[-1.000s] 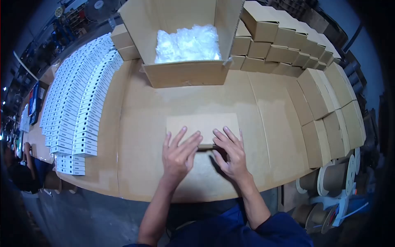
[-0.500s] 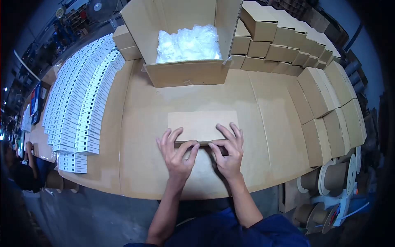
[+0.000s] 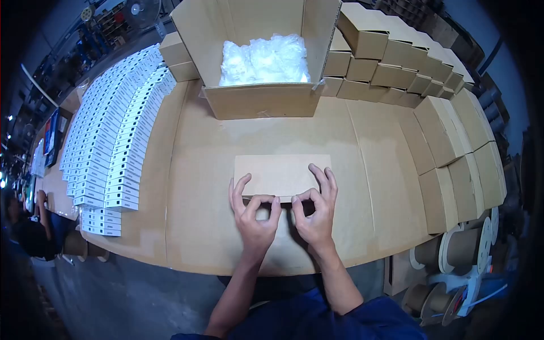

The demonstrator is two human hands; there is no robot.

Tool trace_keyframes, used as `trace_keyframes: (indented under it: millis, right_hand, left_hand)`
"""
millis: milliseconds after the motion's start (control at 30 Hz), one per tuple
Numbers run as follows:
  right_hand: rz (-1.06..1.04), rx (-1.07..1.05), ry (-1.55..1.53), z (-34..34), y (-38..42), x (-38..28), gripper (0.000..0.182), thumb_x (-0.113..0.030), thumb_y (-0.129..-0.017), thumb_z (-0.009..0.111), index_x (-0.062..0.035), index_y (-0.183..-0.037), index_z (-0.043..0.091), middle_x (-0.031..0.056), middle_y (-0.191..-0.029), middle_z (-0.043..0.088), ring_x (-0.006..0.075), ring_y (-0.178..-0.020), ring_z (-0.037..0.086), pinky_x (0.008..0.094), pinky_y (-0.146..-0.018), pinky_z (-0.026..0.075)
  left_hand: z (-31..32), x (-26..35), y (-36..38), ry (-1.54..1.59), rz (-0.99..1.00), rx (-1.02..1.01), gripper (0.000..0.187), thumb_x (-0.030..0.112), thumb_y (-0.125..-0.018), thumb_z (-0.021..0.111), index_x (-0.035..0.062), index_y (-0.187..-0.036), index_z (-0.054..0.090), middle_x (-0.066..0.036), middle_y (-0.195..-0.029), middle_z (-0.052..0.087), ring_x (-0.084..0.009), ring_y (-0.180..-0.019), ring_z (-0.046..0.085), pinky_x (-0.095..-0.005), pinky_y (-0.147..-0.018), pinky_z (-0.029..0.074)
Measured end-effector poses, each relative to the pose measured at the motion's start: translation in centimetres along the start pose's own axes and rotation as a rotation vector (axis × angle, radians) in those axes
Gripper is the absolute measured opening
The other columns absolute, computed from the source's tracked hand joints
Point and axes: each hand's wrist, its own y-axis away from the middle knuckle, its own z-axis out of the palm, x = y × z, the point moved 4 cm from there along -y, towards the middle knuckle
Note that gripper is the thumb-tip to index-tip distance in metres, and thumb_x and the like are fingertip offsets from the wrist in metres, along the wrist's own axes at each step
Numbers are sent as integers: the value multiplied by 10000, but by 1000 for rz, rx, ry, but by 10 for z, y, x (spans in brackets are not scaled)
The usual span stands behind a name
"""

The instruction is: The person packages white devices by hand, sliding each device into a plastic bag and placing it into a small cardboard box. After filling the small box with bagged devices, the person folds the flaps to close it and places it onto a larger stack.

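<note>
A small brown cardboard box (image 3: pixel 282 171) lies in front of me, its flat top facing up. At its near edge my left hand (image 3: pixel 255 221) pinches the front with thumb and index finger, the other fingers raised over the left corner. My right hand (image 3: pixel 316 218) mirrors it, thumb and index fingertip together at the front edge and the remaining fingers curled over the right side. The two thumbs are a little apart near the middle of that edge. The front face of the box is mostly hidden by my hands.
A large open carton (image 3: pixel 260 103) holding clear plastic wrap (image 3: pixel 263 61) stands at the back. White labelled boxes (image 3: pixel 113 136) are stacked on the left. Brown cartons (image 3: pixel 391 56) pile up back right, with more cartons (image 3: pixel 453 161) at right. Cable spools (image 3: pixel 459 249) sit below; a person (image 3: pixel 37 232) is far left.
Both thumbs have come up against the index fingertips at the front edge of the box. The whole view has shifted slightly; the box stays in place on the table.
</note>
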Motion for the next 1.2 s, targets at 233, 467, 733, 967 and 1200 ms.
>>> trace_keyframes:
  millis: [233,467,733,967,1200]
  right_hand:
    - [-78,45,41,-1,5,1,251,-97,-771,853,-44,-855,623,211,-1460,557,452,-1437,419,550,-1173,321]
    - [-137,43,83,-17,-20,15,573,-238,-588,1007,-58,-843,527,225,-1384,614,424,-1357,518,500,-1081,454]
    - [21,50,-32,-12,-32,44,707,-249,-545,1014,16,-1087,646,239,-1399,606,397,-1320,542,479,-1044,479]
    - [228,-264,-246,-17,-16,82,1306,-195,-756,914,-55,-1658,-20,299,-1663,225,380,-1531,312,425,-1254,284]
    - [216,-205,-321,-60,12,97,1099,-106,-910,737,-22,-1650,-72,255,-1720,72,359,-1598,112,417,-1292,142]
  left_hand:
    - [-1,-11,-5,48,-22,11,273,127,-748,895,71,-955,725,-157,-1335,596,-398,-1329,524,-518,-1106,437]
    - [-10,-13,-38,32,193,-115,411,261,-619,974,75,-904,743,-129,-1230,642,-360,-1210,615,-620,-1186,374]
    - [1,-25,-47,61,271,-88,349,247,-639,949,43,-805,719,-96,-1064,732,-326,-1094,672,-634,-1196,342]
    - [1,-74,-30,449,-112,-166,721,84,-806,869,-36,-1410,495,-194,-1389,587,-300,-1319,550,-423,-1148,416]
    - [42,-59,-7,526,-314,-479,527,77,-995,604,-74,-1474,446,-186,-1405,581,-270,-1319,527,-390,-1159,368]
